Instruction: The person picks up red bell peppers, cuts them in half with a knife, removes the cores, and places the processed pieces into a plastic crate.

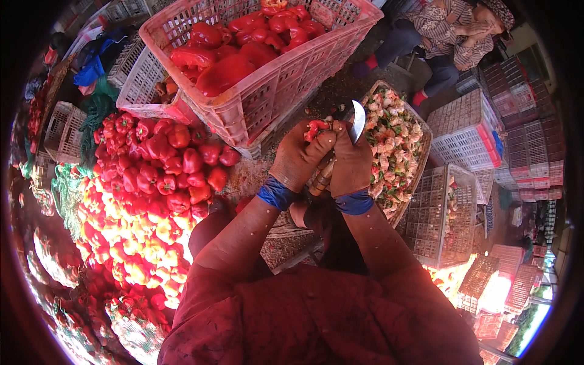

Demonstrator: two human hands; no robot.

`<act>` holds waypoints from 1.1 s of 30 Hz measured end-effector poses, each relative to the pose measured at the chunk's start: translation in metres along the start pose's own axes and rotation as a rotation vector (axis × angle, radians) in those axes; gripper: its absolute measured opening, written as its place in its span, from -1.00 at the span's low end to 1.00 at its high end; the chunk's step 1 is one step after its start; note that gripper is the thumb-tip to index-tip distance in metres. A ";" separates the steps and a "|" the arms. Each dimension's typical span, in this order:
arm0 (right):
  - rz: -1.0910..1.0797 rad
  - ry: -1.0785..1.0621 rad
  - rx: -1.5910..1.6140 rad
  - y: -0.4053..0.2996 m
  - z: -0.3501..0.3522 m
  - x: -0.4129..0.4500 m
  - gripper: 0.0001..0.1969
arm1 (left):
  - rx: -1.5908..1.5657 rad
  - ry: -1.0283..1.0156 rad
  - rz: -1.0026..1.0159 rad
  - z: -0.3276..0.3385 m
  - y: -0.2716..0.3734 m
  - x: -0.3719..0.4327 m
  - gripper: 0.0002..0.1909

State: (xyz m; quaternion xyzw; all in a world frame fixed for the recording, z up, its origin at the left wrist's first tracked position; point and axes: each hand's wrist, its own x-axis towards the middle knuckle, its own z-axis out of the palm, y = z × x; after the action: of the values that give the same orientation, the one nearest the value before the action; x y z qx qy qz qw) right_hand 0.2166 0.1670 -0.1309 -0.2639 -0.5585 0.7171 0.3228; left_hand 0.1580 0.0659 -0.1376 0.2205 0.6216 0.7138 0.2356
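Both of my hands wear brown-orange gloves with blue bands at the wrists and meet in front of me. My left hand (303, 155) is closed around a small red bell pepper piece (316, 129). My right hand (352, 160) grips a knife with a curved blade (358, 121); its wooden handle (323, 178) sticks out below, between the hands. Beyond them stands a large pink plastic crate (273, 93) holding cut red peppers (232, 64). Whole red bell peppers (159, 159) form a big pile at the left. Pepper cores (392, 141) with seeds fill a shallow basket at the right.
A smaller crate (137, 98) stands behind the pepper pile. Right of the cores are an upright mesh crate (440, 214) and stacked white crates (461, 127). Another person (461, 34) sits at the top right. Full net sacks (137, 331) lie at the lower left.
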 end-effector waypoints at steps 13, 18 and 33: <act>0.583 -0.405 0.117 -0.030 -0.031 0.005 -0.59 | 0.221 -0.287 0.100 -0.031 0.004 0.006 -0.48; 0.540 -0.514 -0.013 -0.033 -0.040 0.012 -0.57 | 0.216 -0.339 0.129 -0.031 0.005 0.004 -0.47; 0.288 -0.808 -0.518 -0.073 -0.043 0.019 -0.70 | 0.359 -0.627 -0.119 -0.021 0.006 0.000 -0.62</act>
State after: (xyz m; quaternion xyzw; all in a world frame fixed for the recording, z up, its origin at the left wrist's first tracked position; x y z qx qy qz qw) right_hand 0.2482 0.2204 -0.0701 -0.1109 -0.7565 0.6371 -0.0975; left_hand 0.1452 0.0490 -0.1339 0.4297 0.6463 0.4761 0.4134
